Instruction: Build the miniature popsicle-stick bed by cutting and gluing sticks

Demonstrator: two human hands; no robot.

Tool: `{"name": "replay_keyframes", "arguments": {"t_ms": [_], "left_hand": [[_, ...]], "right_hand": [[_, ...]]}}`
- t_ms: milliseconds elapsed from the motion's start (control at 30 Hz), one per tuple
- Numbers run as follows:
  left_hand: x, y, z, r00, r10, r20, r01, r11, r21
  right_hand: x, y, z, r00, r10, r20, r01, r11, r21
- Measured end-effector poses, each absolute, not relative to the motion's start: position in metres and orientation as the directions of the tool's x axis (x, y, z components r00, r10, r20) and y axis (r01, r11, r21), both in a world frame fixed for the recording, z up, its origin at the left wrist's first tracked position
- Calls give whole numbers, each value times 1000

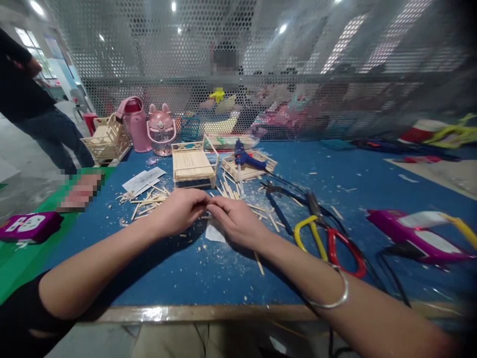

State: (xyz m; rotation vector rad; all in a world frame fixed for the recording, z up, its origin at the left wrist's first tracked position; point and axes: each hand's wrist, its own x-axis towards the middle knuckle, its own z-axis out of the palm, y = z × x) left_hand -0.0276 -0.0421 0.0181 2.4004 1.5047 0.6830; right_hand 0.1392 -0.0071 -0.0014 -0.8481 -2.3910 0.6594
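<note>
My left hand [182, 211] and my right hand [238, 221] meet over the middle of the blue table [164, 278], fingertips pinched together. Anything between the fingers is too small or hidden to make out. Just beyond them stands a small bed-like frame [192, 166] built of thin wooden sticks. Loose sticks [151, 203] lie by my left hand, and more sticks [229, 190] are behind my right hand. Under the right hand a white scrap of paper [215, 232] shows. A blue glue gun [252, 160] rests on a flat stick piece [231, 170].
To the right lie pliers [278, 211], scissors [316, 231] with yellow and red handles, and a purple-and-white device [421, 236] with cables. A pink bottle [137, 127], a pink jug [162, 130] and another stick model [106, 139] stand at the back left, before a perforated metal screen [149, 59].
</note>
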Motion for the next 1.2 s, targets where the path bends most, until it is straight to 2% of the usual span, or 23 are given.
{"name": "replay_keyframes", "arguments": {"t_ms": [167,233,367,500,667,767,867,1200], "left_hand": [[-42,-42,17,295,917,269,811,-389,437],[-51,-42,16,270,929,251,865,-349,361],[-64,-42,9,388,909,154,905,-407,121],[-76,-42,2,410,907,92,903,-418,99],[-89,-45,5,352,932,86,934,-355,26],[-84,-51,13,383,922,61,916,-388,106],[-76,-58,18,432,901,-48,885,-413,213],[-85,-60,14,380,919,-104,913,-355,199]], "right_hand": [[147,0,4,-667,692,276,508,693,-512],[150,3,5,-708,674,210,530,704,-473],[154,6,5,-777,620,109,529,737,-420],[153,5,6,-749,644,156,556,739,-380],[155,5,6,-713,681,171,650,732,-204],[157,8,3,-713,693,112,674,720,-166],[159,11,3,-714,695,88,679,717,-157],[173,20,9,-710,704,-19,699,701,-142]]}}
